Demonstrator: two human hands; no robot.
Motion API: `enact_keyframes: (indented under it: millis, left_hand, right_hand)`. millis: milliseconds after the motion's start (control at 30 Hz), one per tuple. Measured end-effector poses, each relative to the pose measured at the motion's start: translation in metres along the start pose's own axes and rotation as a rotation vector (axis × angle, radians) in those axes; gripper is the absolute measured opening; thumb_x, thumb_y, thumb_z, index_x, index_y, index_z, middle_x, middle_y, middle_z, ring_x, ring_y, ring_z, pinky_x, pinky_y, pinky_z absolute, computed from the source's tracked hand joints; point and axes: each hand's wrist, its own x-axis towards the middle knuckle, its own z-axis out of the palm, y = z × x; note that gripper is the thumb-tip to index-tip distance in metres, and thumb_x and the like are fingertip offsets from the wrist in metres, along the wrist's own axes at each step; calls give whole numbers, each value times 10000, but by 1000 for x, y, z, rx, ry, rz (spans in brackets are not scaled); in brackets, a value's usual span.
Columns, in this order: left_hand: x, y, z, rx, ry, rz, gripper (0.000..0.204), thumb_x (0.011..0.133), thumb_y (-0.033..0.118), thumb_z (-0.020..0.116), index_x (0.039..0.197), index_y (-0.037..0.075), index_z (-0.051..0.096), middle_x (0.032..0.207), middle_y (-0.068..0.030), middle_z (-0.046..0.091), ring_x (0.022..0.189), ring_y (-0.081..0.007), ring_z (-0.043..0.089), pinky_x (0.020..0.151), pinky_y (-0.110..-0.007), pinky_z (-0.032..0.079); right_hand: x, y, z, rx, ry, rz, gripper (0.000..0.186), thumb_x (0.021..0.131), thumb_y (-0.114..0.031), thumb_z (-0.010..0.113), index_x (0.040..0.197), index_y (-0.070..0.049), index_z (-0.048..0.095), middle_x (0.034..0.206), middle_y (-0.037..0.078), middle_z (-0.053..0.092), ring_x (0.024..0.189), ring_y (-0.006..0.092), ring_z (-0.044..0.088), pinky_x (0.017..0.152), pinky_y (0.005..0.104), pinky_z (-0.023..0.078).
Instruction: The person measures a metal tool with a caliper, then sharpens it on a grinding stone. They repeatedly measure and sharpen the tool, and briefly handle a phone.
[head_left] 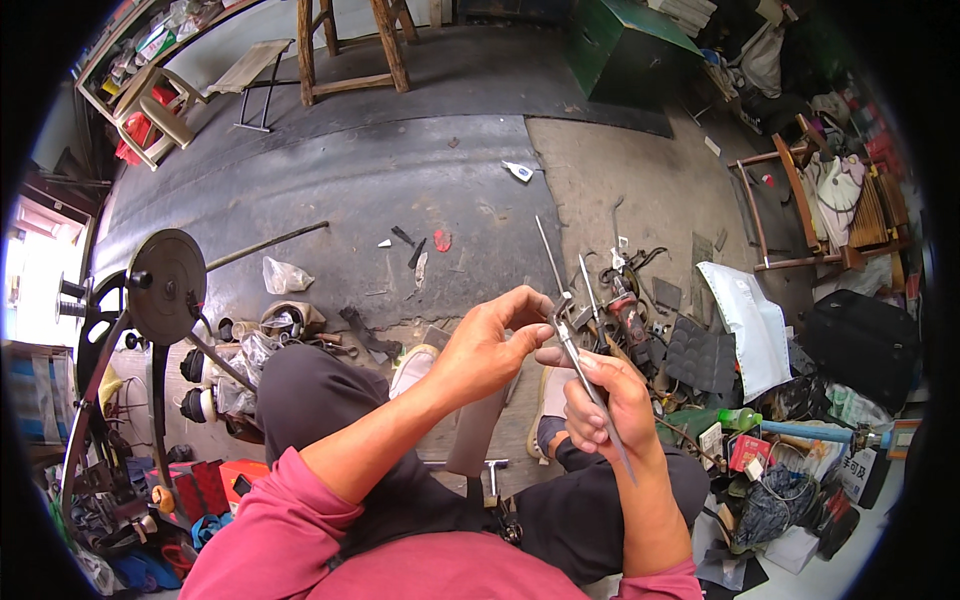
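Right hand (607, 395): closed, thumb and fingers gripping a slender metal tool (591, 384), held aslant over the lap, its lower end tapering to a point below the palm; left hand (497, 340): fingers bent, thumb and forefinger drawn toward each other beside the tool's upper end, whether pinching it or merely just beside it cannot be told; one thin metal rod (551, 256), extending past the fingertips on roughly the tool's line, its join to the tool unclear; one flat grey strip (474, 437), between the knees, beneath the hands; one pair of dark trousers (315, 395) and one pink top (430, 575), worn by the person; at left, one black machine with a round disc (167, 287), a clear plastic bag (287, 276) on the floor to the right of it; ahead, on the dark floor mat (400, 180), one red scrap (442, 241), black strips just beside it, and one small white container (517, 171) farther off; beyond, one rough wooden stand (353, 84), a folding stool (252, 66) to its left, a green box (630, 50) to its right; at right, one red-bodied tool (627, 315) near the right hand, one white packet (745, 330), one black bag (860, 345) beside it, one green bottle (738, 419) amid clutter
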Motion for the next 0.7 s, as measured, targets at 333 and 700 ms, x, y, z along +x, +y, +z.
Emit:
enact_keyframes:
  millis: [333,700]
  left_hand:
    - [-1,3,2,-47,57,34,156,968,85,662,1092,-9,658,930,-110,736,872,-166,676,831,-352,539]
    - [-4,7,0,-39,68,82,276,949,25,658,1223,32,636,978,-103,754,908,-161,702,832,-346,546]
  right_hand:
    - [0,3,9,-128,126,9,498,1090,-264,422,1380,122,545,543,-13,413,371,75,366,364,252,363]
    - [3,7,2,-97,74,-25,519,1095,-291,391,1350,126,569,560,15,453,389,102,379,386,262,367]
